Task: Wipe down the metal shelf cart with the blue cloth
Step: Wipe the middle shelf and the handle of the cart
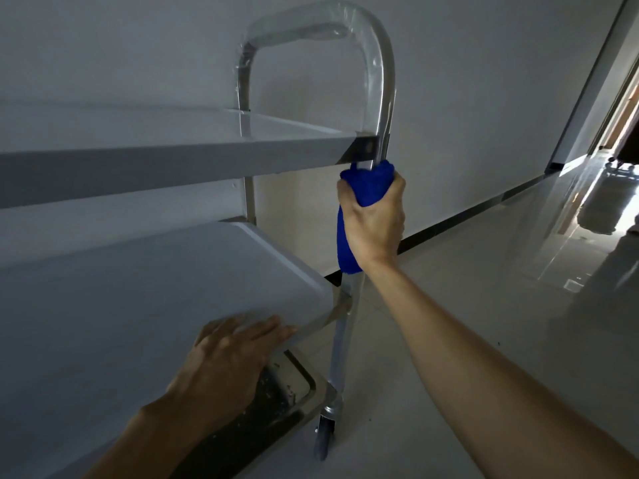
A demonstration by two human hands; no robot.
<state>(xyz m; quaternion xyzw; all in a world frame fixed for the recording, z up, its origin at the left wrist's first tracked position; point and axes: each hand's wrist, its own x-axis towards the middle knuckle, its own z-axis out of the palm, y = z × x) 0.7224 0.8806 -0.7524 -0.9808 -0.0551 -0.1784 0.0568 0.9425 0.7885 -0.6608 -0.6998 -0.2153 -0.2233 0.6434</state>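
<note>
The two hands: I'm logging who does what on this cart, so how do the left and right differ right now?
The right hand is raised and grips the blue cloth wrapped round the shiny metal upright post; the left hand sits lower.

The right hand's fingers are curled; the left hand's fingers lie straight, resting flat on the edge of the grey middle shelf.

Both are bare and touch the cart.

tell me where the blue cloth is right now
In the head view, right of centre, the blue cloth is wrapped round the cart's near upright post, gripped by the right hand just below the top shelf.
</note>
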